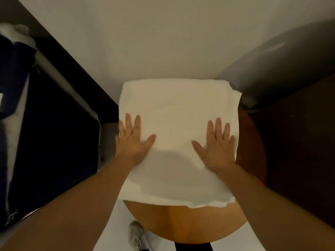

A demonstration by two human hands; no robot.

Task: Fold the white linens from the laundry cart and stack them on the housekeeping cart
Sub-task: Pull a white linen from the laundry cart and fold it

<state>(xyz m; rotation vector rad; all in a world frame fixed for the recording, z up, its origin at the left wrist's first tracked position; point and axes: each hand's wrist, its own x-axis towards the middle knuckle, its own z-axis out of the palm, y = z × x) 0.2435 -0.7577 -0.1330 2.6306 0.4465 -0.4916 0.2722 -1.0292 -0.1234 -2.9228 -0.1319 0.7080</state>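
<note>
Two flat, spread hands, left hand (pixel 133 140) and right hand (pixel 216 144), palms down on folded white linen (pixel 177 109).

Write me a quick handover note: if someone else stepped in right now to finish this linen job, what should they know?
Left hand: open, pressed flat on the left side of the linen.
Right hand: open, flat on the right side.
White linen: folded into a rough layered square on the round wooden table; its near edge is uneven.
Done: this piece looks folded.
Left: probably stack it on the housekeeping cart. I cannot tell whether the dark blue cart on the left is that one.
</note>
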